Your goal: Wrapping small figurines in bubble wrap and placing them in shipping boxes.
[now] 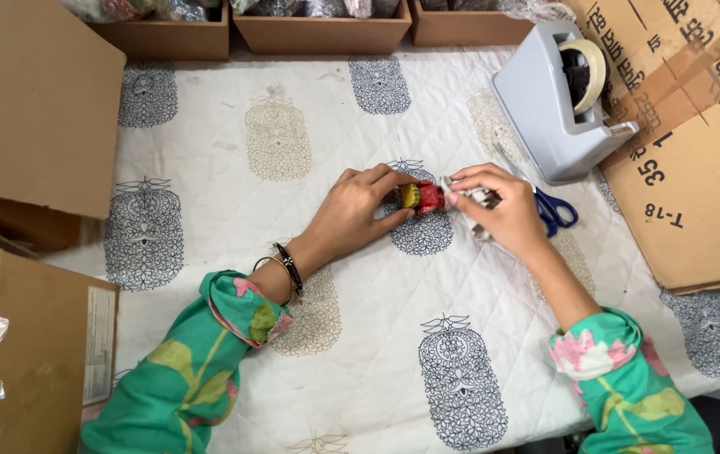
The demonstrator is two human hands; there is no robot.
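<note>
A tape dispenser (pixel 552 99) is sitting on the quilted cloth (pixel 335 353), scissors (pixel 552 208) lying just before it, cardboard sheets (pixel 696 143) lying to its right.

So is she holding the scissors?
No, the scissors lie on the cloth behind her right hand.

A grey tape dispenser (pixel 550 101) stands near blue-handled scissors (pixel 555 208) on the quilted printed surface (pixel 326 126). Cardboard boxes (pixel 36 101) flank it; wooden trays (pixel 322 34) line the far edge.
</note>
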